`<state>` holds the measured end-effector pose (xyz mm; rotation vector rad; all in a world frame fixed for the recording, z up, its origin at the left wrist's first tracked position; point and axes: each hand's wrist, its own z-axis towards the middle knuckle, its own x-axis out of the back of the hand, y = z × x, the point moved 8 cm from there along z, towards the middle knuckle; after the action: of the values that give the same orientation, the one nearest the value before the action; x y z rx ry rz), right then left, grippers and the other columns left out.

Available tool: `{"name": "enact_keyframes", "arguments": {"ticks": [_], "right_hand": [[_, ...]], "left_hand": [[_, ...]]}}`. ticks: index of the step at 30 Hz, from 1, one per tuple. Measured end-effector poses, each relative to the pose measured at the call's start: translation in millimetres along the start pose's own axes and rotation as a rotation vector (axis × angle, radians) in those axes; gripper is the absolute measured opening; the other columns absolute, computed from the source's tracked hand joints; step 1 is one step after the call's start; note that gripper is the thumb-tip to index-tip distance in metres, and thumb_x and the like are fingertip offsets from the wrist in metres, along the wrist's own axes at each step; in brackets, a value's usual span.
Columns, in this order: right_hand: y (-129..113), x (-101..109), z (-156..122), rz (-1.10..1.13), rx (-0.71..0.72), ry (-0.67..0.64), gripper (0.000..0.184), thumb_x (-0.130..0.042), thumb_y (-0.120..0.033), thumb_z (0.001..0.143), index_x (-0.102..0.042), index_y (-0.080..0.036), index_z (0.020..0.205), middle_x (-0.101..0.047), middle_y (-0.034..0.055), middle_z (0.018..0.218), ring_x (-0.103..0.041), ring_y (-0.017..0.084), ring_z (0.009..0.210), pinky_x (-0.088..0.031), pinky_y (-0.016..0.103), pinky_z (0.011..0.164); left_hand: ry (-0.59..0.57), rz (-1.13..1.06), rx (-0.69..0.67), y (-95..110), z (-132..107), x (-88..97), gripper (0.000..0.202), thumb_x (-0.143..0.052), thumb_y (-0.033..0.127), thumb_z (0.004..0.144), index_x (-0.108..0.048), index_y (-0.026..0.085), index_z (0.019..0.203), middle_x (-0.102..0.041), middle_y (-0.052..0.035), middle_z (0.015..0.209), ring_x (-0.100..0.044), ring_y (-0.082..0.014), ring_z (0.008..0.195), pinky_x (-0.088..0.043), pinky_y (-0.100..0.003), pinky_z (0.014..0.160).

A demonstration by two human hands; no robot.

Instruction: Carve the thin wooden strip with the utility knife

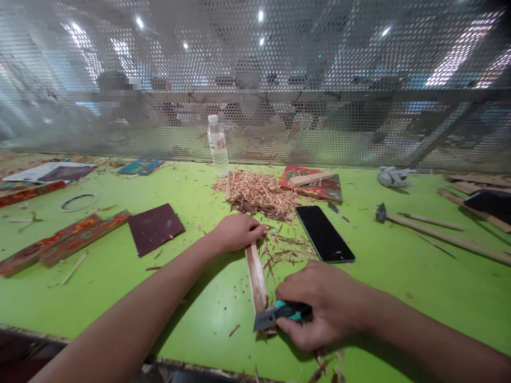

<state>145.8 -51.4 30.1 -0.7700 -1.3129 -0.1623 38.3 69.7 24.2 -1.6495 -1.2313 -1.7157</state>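
Observation:
My left hand [239,232] is closed round the far end of a narrow wood strip [255,274], which lies on the green table and points toward me. In my right hand [321,306] is a utility knife [293,309] with a black and teal handle. Its wide blade [264,320] lies across the strip's near end, tilted to the left. Curled shavings are scattered beside the strip. Just beyond my right hand lies a black phone [325,234].
A heap of wood shavings [263,192] lies ahead, with a water bottle [217,146] behind it. Brown sandpaper [156,229] and painted wood strips [83,238] are at left. A hammer [431,226] lies at right. A perforated metal screen [311,106] stands along the back.

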Motion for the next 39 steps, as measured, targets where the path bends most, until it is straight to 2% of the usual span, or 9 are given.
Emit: {"name": "enact_keyframes", "arguments": {"ticks": [5,9,18,29,35,39], "right_hand": [[19.0,9.8,6.0,-0.053,-0.098,0.089,0.034,-0.044,-0.043,0.102,-0.06,-0.02,0.084,-0.062,0.0025,0.071,-0.042,0.015,0.06,-0.024,0.031,0.059],[29.1,11.2,9.2,-0.085,-0.17,0.099,0.04,-0.042,-0.048,0.107,-0.06,-0.018,0.088,-0.065,0.0054,0.075,-0.047,0.017,0.062,-0.023,0.03,0.06],[28.9,8.3,10.3,-0.071,-0.157,0.044,0.033,-0.051,-0.042,0.102,-0.059,-0.019,0.08,-0.061,0.0021,0.069,-0.039,0.014,0.059,-0.02,0.03,0.058],[24.6,10.4,11.8,-0.022,-0.072,0.027,0.029,-0.056,-0.037,0.097,-0.057,-0.019,0.074,-0.047,-0.0041,0.06,-0.033,0.011,0.053,-0.019,0.029,0.054],[22.2,11.7,9.6,-0.01,-0.047,0.037,0.029,-0.06,-0.035,0.091,-0.053,-0.02,0.068,-0.042,-0.0056,0.057,-0.03,0.01,0.052,-0.017,0.03,0.053],[22.7,8.9,7.5,-0.009,-0.035,0.055,0.025,-0.064,-0.032,0.083,-0.053,-0.02,0.064,-0.044,-0.0058,0.055,-0.026,0.01,0.052,-0.016,0.03,0.053]], "left_hand": [[0.006,-0.004,-0.007,0.1,0.6,-0.9,0.056,-0.036,0.049,0.104,-0.078,0.019,0.082,-0.075,-0.0062,0.076,-0.06,-0.0186,0.063,-0.031,-0.029,0.056],[0.01,0.001,-0.009,0.8,0.8,-1.7,0.058,-0.035,0.049,0.105,-0.079,0.019,0.082,-0.076,-0.0072,0.077,-0.061,-0.0194,0.065,-0.029,-0.03,0.055],[0.002,0.025,0.002,0.3,1.3,-2.9,0.056,-0.037,0.049,0.103,-0.08,0.019,0.082,-0.076,-0.0085,0.078,-0.062,-0.0206,0.065,-0.029,-0.031,0.055],[-0.008,0.037,0.001,1.1,0.4,-2.5,0.054,-0.038,0.045,0.103,-0.077,0.018,0.077,-0.075,-0.0076,0.076,-0.062,-0.0202,0.064,-0.028,-0.031,0.053],[-0.011,0.039,0.006,1.1,-0.3,-2.0,0.054,-0.037,0.044,0.102,-0.078,0.019,0.078,-0.076,-0.0076,0.077,-0.061,-0.0197,0.064,-0.029,-0.03,0.054],[-0.014,0.042,0.0,1.0,-0.5,-2.6,0.054,-0.037,0.044,0.102,-0.078,0.018,0.077,-0.076,-0.0075,0.076,-0.06,-0.0193,0.063,-0.029,-0.03,0.054]]}}
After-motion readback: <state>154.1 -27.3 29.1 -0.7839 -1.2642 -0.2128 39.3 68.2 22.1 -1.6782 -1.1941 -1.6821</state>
